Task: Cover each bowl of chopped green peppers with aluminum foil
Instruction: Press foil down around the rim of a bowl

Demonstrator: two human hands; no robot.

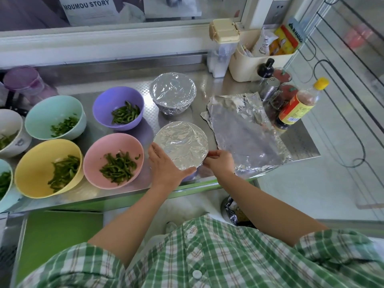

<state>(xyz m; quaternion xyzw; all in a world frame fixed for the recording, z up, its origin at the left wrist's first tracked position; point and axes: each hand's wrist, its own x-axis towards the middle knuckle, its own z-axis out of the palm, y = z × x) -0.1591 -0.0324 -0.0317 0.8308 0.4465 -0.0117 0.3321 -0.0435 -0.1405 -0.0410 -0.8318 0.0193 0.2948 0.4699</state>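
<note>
Past the checked shirt [207, 256], the left hand [166, 165] cups the foiled bowl [180, 145], the right hand [218, 161], nearer the spare foil [247, 129], pinching its rim.

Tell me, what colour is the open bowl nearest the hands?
Pink; the round pink bowl of chopped green peppers shows best in the head view.

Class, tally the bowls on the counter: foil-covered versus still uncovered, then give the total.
Foil-covered: 2 (back bowl, front bowl)
Uncovered: 6 (purple bowl, mint bowl, white bowl, yellow bowl, pink bowl, pale blue bowl at the left edge)
Total: 8
</note>
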